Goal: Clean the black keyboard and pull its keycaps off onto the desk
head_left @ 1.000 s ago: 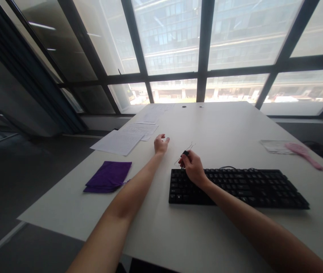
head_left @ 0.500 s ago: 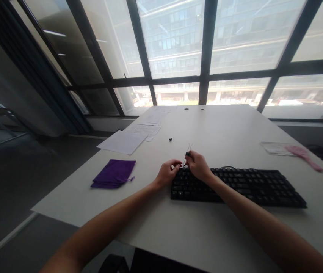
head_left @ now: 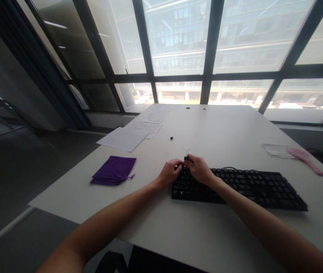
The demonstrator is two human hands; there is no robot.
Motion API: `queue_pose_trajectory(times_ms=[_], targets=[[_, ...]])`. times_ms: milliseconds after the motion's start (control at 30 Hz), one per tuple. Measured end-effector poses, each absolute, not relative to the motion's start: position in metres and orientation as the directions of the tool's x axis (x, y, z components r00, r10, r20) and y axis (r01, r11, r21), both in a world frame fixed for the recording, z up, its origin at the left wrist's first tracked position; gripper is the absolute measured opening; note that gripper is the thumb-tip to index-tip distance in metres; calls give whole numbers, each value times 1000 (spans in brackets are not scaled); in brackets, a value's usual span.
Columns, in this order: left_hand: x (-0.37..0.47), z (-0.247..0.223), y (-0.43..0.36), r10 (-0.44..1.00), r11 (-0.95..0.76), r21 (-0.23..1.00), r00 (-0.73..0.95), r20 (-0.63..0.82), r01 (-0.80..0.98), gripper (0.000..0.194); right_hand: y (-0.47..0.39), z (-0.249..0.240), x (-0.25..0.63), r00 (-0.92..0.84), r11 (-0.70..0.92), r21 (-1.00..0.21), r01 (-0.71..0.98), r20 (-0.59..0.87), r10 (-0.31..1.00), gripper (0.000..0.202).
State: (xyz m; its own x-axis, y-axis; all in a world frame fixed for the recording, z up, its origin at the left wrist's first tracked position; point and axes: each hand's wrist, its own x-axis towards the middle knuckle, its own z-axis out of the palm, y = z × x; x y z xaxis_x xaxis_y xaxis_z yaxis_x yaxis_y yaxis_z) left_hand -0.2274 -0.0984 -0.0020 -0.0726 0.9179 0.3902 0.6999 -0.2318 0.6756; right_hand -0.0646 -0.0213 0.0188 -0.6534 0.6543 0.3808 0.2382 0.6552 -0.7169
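Observation:
A black keyboard (head_left: 241, 185) lies across the front of the table. At its upper left corner, my right hand (head_left: 199, 169) is closed around a keycap puller (head_left: 186, 157), a small black grip with two thin wire prongs pointing up. The puller's lower end is hidden by my fingers. Directly beside it, my left hand (head_left: 169, 171) rests at the keyboard's left end with fingers curled together, close to the right fingertips. What those left fingers pinch, if anything, is too small to make out. Farther back lies a small black piece (head_left: 171, 138), perhaps a keycap.
On the left of the white table (head_left: 150, 212) are a purple drawstring pouch (head_left: 113, 170) and several paper sheets (head_left: 123, 138). A pink brush-shaped object (head_left: 305, 160) and a clear plastic bag (head_left: 276, 150) lie at the right edge. Windows stand behind the table.
The puller has gone from leaning to nearly upright, and its prongs sit slightly lower. Both hands stay at the keyboard's upper left corner. The view has shifted slightly.

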Motion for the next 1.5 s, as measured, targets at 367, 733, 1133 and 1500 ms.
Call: queue_pose_trajectory(times_ms=[367,733,1133,1500], targets=[[-228,3,-100,893,-326,590,36,448,739,10,-30,9,-57,-682,812,-561,162,531,503,15],[-228,6,-100,915,-335,678,55,399,655,10,-31,7,-58,-696,849,-506,152,555,455,15],[-224,11,-100,935,-276,707,11,354,651,15,-23,12,-58,-590,567,-820,79,420,689,20],[-222,10,-99,944,-234,727,-30,330,645,15,-22,12,-58,-585,537,-842,55,408,700,18]])
